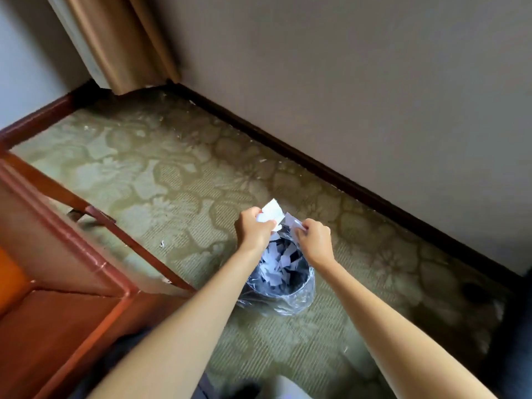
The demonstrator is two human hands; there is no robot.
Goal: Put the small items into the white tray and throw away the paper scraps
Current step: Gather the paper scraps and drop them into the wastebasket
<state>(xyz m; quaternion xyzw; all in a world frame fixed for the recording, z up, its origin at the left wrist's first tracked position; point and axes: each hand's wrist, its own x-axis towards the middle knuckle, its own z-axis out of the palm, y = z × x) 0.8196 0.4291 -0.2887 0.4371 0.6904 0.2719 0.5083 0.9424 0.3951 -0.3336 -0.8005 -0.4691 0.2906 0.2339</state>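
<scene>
Olive-green woven carpet [172, 174], patterned with large paler flowers and leaves over fine ribbing, flecked with white bits. White torn paper scraps [280, 262], dark gaps between, inside a glossy clear plastic bin liner [303, 296] over a black round bin [255, 279]. Reddish-brown polished wooden furniture [72, 312], orange at its far left. Plain greyish-beige wall [374, 82]; dark brown skirting board [345, 180]; tan fabric curtain [123, 44] with lighter and darker vertical folds

Arms outstretched; left grip [254, 230], right grip [315, 240] both curled, pinching.
</scene>
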